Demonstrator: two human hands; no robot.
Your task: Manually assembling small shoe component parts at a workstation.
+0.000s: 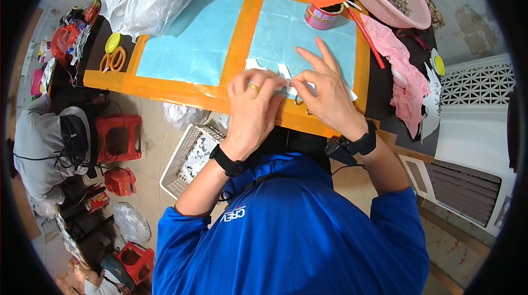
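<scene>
Both my hands meet over the near edge of the table mat, close together. My left hand (252,109), with a ring on one finger, is closed in a pinch. Thumb and index finger of my right hand (331,94) are also pinched, while its other fingers stretch up. A small grey metal piece (283,91) shows between the fingertips; which hand grips it is unclear. Under and around the fingers lie white cut pieces (254,64), partly covered. Small metal rings (297,100) lie by the right thumb at the mat's orange border.
Blue panels (192,42) with orange tape cover the table. A pink tub (320,18) stands at the far right, near a pink basket (421,17) of metal parts, a red stick (373,45) and pink cloth (404,83). Scissors (113,61) lie left. Other people sit left.
</scene>
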